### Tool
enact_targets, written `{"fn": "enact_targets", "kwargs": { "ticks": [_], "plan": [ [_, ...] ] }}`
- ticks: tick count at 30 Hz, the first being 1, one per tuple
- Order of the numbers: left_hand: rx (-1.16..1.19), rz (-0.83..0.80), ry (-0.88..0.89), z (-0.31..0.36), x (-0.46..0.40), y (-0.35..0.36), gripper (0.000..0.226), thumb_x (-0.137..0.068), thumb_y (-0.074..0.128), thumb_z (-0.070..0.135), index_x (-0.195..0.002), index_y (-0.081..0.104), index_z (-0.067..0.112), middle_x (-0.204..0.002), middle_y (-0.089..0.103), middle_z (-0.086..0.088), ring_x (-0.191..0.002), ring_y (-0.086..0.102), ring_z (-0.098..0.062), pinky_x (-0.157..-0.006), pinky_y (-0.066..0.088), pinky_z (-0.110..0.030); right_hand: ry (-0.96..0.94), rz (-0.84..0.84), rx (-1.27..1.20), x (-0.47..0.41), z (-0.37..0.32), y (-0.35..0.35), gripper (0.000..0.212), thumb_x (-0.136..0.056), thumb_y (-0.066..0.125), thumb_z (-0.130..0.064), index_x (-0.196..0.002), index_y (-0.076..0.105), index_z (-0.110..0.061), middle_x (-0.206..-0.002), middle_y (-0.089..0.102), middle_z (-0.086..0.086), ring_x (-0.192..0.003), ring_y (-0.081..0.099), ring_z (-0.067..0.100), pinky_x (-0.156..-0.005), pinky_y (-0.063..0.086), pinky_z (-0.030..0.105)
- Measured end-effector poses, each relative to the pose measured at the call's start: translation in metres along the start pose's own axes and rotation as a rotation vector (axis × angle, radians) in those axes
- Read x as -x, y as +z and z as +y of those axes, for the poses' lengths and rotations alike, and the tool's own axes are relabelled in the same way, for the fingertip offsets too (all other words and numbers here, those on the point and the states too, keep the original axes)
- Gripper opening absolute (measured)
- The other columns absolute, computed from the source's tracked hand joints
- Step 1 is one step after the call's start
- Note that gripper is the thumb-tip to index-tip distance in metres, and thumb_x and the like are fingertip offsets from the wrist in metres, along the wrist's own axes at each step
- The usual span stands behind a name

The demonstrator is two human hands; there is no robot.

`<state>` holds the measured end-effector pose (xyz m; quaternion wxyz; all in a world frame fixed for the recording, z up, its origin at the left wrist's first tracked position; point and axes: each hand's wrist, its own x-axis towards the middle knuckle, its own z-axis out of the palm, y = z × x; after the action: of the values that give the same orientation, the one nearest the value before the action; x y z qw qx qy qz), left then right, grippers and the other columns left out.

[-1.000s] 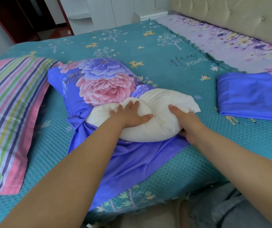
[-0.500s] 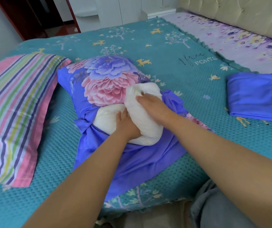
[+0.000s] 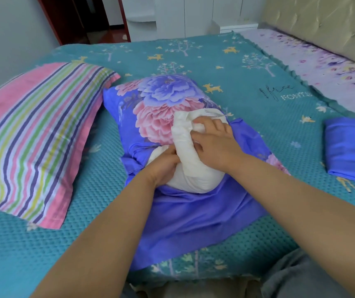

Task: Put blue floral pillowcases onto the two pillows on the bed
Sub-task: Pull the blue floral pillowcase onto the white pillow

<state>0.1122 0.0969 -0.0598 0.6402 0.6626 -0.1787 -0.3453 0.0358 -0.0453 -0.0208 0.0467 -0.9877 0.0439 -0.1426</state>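
A soft white pillow (image 3: 195, 177) lies near the middle of the bed, its far part already inside a blue pillowcase printed with large pink and purple flowers (image 3: 157, 108), its near end bunched up and sticking out of the opening. The plain blue flap of the case spreads flat towards the near edge of the bed, under both forearms.

The right hand (image 3: 213, 143) lies on top of the folded-over white end, fingers curled down into the fabric and gripping it. The left hand (image 3: 164, 166) is tucked in at the left side of the pillow, just where the white stuffing meets the blue opening; its fingers are bent into the folds and seem to pinch the pillow there, though their tips are hidden.

A second pillow in a pink, green and purple striped cover (image 3: 37, 138) rests to the left, just beside the floral one. A folded blue pillowcase (image 3: 352, 149) lies well apart at the right. All rest on a teal bedspread patterned with trees and yellow deer (image 3: 258, 67).
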Motion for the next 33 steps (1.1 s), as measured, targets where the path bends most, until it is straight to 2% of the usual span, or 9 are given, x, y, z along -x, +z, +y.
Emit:
{"fn": "enact_targets", "kwargs": {
  "ticks": [3,7,9,11,13,17,21,26,33],
  "plan": [
    [0.29,0.043,-0.07,0.003,0.001,-0.005,0.035,-0.098,0.043,0.021,-0.123,0.058,0.003,-0.122,0.062,-0.015,-0.12,0.055,-0.027,-0.108,0.038,-0.039,-0.049,0.012,0.037,0.014,-0.016,0.003,0.043,-0.092,0.025,-0.043,-0.123,0.053,-0.035,-0.158,0.013,-0.006,-0.134,0.019,0.028,-0.113,-0.007,0.056],
    [0.365,0.099,-0.055,0.019,0.009,-0.005,0.056,-0.096,0.029,0.058,-0.12,0.057,0.016,-0.119,0.064,-0.006,-0.115,0.058,-0.022,-0.101,0.042,-0.035,-0.123,-0.106,0.079,0.006,-0.039,0.012,0.041,-0.095,0.031,-0.036,-0.133,0.047,-0.038,-0.158,0.01,-0.01,-0.145,0.004,0.021,-0.113,-0.015,0.052],
    [0.077,0.382,0.123,0.028,0.016,-0.001,0.033,-0.098,0.039,0.041,-0.117,0.053,0.018,-0.113,0.06,0.002,-0.113,0.056,-0.019,-0.098,0.043,-0.032,-0.132,-0.135,0.081,0.003,-0.042,0.015,0.04,-0.094,0.033,-0.036,-0.131,0.048,-0.04,-0.158,0.012,-0.012,-0.146,-0.002,0.016,-0.113,-0.016,0.052],
    [-0.47,0.602,0.498,0.031,0.029,-0.003,0.033,-0.092,0.047,0.025,-0.124,0.052,0.017,-0.124,0.055,0.003,-0.119,0.049,-0.017,-0.104,0.038,-0.031,-0.128,-0.159,0.08,0.0,-0.043,0.019,0.043,-0.094,0.032,-0.037,-0.136,0.042,-0.041,-0.157,0.012,-0.014,-0.146,-0.003,0.014,-0.113,-0.016,0.052],
    [-0.826,0.474,0.71,0.029,0.037,-0.002,0.044,-0.09,0.049,0.026,-0.132,0.048,0.015,-0.139,0.048,-0.001,-0.13,0.042,-0.017,-0.11,0.031,-0.03,-0.11,-0.169,0.069,-0.001,-0.042,0.02,0.05,-0.095,0.028,-0.04,-0.145,0.026,-0.039,-0.157,0.011,-0.016,-0.146,-0.002,0.013,-0.112,-0.017,0.051],
    [-0.836,0.046,0.368,0.006,0.041,-0.003,0.093,-0.083,0.048,0.063,-0.151,0.003,0.019,-0.159,0.009,0.002,-0.144,0.015,-0.009,-0.117,0.017,-0.026,-0.115,-0.198,0.018,-0.001,-0.036,0.024,0.065,-0.092,0.031,-0.047,-0.15,0.009,-0.028,-0.157,0.012,-0.012,-0.146,-0.004,0.012,-0.112,-0.019,0.048],
    [-1.041,0.009,0.348,-0.009,0.03,-0.007,0.116,-0.075,0.065,0.059,-0.15,-0.012,0.016,-0.158,-0.015,0.0,-0.145,-0.01,-0.011,-0.12,0.004,-0.029,0.013,-0.183,-0.278,-0.005,-0.017,0.023,0.066,-0.088,0.048,-0.033,-0.147,0.019,-0.023,-0.153,0.025,-0.009,-0.144,0.01,0.008,-0.115,-0.015,0.04],
    [-1.296,-0.018,0.528,-0.028,0.022,0.006,0.135,-0.053,0.069,0.076,-0.15,-0.006,0.022,-0.159,-0.011,-0.005,-0.145,-0.014,-0.018,-0.119,-0.004,-0.034,0.1,-0.232,-0.5,-0.003,0.008,0.022,0.073,-0.094,0.049,-0.033,-0.151,0.005,-0.021,-0.157,0.013,-0.01,-0.144,0.009,0.006,-0.115,-0.014,0.036],
    [-1.502,0.056,0.578,-0.038,0.012,0.019,0.141,-0.048,0.054,0.089,-0.147,-0.018,0.018,-0.158,-0.009,-0.012,-0.146,-0.005,-0.034,-0.117,0.012,-0.052,0.138,-0.232,-0.701,0.001,0.018,0.016,0.068,-0.097,0.045,-0.022,-0.151,0.003,-0.02,-0.158,0.012,-0.009,-0.145,0.009,0.006,-0.116,-0.012,0.041]
  ]
}}
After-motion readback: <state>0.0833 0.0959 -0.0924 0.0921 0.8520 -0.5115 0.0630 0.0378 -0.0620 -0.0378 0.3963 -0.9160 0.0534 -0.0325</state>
